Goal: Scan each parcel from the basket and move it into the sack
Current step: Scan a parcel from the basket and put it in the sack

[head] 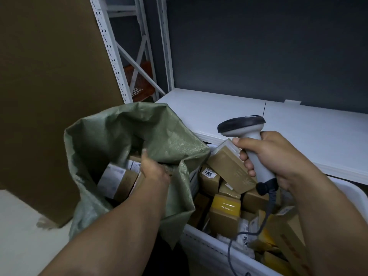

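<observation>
1 scanner [249,140] in R hand [278,162], 1 sack [171,144].

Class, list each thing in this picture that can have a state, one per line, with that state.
sack: mouth open, parcels inside.
basket: holds many parcels.
scanner: upright, gripped by the handle.
right hand: grips the scanner.
left hand: in the sack's mouth, fingers hidden.
</observation>
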A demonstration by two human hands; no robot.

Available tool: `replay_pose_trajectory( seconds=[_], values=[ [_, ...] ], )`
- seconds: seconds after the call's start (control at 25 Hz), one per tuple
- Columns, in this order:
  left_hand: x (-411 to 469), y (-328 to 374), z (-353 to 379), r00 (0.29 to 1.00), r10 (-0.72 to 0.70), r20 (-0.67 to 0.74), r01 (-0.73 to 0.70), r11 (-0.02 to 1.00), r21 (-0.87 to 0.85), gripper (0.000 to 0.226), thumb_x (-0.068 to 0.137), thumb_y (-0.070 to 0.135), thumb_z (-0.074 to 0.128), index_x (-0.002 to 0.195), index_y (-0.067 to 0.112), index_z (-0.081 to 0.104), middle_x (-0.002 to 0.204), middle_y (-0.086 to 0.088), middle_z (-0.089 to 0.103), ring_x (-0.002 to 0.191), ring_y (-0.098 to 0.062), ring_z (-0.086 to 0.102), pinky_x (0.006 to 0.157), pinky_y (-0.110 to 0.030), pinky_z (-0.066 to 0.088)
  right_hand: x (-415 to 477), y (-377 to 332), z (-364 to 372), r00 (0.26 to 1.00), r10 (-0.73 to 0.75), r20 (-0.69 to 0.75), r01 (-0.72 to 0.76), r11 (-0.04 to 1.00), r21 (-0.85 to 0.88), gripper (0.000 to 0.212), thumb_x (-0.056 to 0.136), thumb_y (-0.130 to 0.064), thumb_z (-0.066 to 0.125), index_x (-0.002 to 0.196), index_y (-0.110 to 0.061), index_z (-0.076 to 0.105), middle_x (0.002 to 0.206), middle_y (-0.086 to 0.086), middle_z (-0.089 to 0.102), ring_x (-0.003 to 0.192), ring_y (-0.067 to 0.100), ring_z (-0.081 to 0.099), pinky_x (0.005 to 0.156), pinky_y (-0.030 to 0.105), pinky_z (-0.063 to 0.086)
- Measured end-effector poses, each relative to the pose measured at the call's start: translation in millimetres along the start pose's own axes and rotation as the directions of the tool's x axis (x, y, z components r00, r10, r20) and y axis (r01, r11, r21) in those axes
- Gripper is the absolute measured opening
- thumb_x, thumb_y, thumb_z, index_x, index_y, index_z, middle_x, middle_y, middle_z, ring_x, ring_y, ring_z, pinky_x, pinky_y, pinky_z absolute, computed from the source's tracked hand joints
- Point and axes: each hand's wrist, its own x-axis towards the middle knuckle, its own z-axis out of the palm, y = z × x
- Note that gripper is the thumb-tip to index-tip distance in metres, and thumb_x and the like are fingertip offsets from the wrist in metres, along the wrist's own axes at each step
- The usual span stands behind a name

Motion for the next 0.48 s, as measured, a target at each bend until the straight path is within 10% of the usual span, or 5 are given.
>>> replay_pose_trajectory(
  seconds=[0.24,0.48],
  values=[
    [-28.1,-6.3,13.0,0.996,-0.086,0.008,0.082,0.969,0.234,0.043,0.087,0.037,0.071,0.119,0.009,0.069,0.107,-0.011,0.074,0.098,-0.031,0.072,0.077,-0.036,0.059,0.9,6.5,-2.2,0.999,0.033,-0.009,-0.033,0.999,-0.005,0.023,0.092,-0.022,0.074,0.081,-0.004,0.063,0.065,0.011,0.059,0.047,0.017,0.051,0.045,0.029,0.045],
    [-53.4,-32.9,41.1,0.971,0.105,0.214,-0.18,0.912,0.368,0.033,0.097,0.003,0.059,0.128,0.013,0.052,0.118,-0.011,0.062,0.105,-0.019,0.063,0.094,-0.037,0.055,6.0,20.3,-11.7,0.996,0.077,-0.045,-0.078,0.997,-0.02,0.021,0.092,-0.021,0.074,0.083,-0.004,0.065,0.064,0.008,0.059,0.049,0.018,0.051,0.045,0.028,0.043]
  ],
)
